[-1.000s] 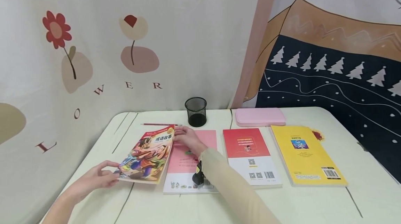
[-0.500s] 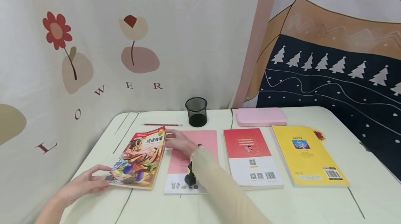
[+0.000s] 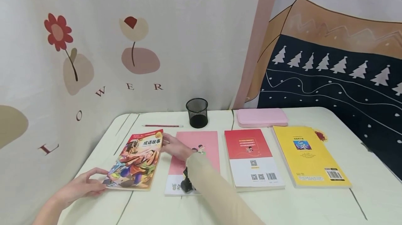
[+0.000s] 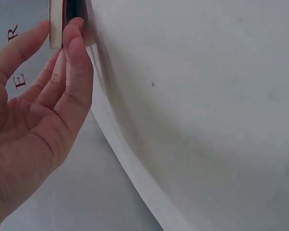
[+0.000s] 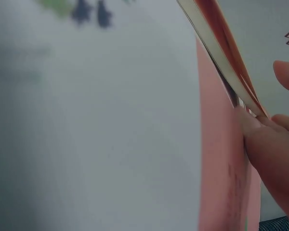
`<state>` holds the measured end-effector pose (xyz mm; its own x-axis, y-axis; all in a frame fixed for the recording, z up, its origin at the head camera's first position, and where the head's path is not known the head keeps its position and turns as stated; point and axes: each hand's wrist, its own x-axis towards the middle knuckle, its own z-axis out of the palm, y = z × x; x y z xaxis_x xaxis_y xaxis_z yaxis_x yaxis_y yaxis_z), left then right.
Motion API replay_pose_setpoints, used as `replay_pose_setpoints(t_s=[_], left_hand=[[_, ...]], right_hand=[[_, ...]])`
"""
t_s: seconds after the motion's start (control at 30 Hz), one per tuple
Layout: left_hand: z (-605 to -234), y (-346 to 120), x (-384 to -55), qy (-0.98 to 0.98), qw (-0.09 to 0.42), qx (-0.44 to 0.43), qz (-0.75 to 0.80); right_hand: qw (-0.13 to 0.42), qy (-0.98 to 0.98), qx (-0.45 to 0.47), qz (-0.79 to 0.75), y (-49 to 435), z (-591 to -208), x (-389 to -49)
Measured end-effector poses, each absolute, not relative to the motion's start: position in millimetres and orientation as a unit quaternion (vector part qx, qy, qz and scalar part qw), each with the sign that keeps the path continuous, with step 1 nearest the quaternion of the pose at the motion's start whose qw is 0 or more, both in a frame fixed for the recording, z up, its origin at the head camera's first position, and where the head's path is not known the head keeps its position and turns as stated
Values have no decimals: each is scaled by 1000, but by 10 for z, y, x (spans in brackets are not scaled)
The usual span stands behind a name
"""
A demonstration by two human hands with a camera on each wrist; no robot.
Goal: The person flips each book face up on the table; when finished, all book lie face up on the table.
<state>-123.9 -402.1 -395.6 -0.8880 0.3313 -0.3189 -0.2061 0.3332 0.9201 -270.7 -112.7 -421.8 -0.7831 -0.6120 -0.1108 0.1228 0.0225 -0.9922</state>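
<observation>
With fingers and thumb drawn together, gripping in the head view the near left corner of the book (image 3: pixel 135 162) in the left hand (image 3: pixel 82 187), and pinching its right edge, toward the far end, in the right hand (image 3: pixel 177 148). Holding it cover up over the left side of the table (image 3: pixel 157 207), slanted with the top toward the right. Reaching with a beige sleeve (image 3: pixel 216 186) across the pink book (image 3: pixel 205 140), to the right of the book and apart from it. Facing, farther right, the red book (image 3: pixel 252 158) and then the yellow book (image 3: pixel 311 162). Looking beyond to an upright mesh cup (image 3: pixel 197 113), to a pencil (image 3: pixel 161 125) lying just left of it, and to a pink case (image 3: pixel 262 117) before a printed backdrop (image 3: pixel 194 43). In the left wrist view, grasping a corner of the book between thumb and fingers, with red letters (image 4: pixel 20 81) behind. In the right wrist view, grasping an edge of the book by the fingertips, beside blurred pink and white; cannot tell whether touching the table beneath.
</observation>
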Motion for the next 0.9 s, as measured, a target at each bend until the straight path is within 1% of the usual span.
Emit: replay_pose_setpoints(t_s=[0.13,0.23,0.43,0.57,0.73,0.9], left_hand=[[-3968,-4008,-1235,792,236,32,562],[-3954,-3977,-1239,816,229,6,530],[-3875,-3842,-1270,890,178,-43,417],[-3804,-3714,-1297,920,130,-62,364],[-3719,-3486,-1328,925,86,-39,367],[-3660,-3223,-1387,921,64,-10,383]], right_hand=[[274,667,-184,-668,-1123,-4214,-2696],[268,682,-188,-654,-1094,-4208,-2707],[262,719,-167,-621,-960,-4114,-2751],[253,743,-188,-591,-821,-4009,-2777],[240,766,-221,-555,-639,-3884,-2798],[239,770,-232,-544,-472,-3786,-2811]])
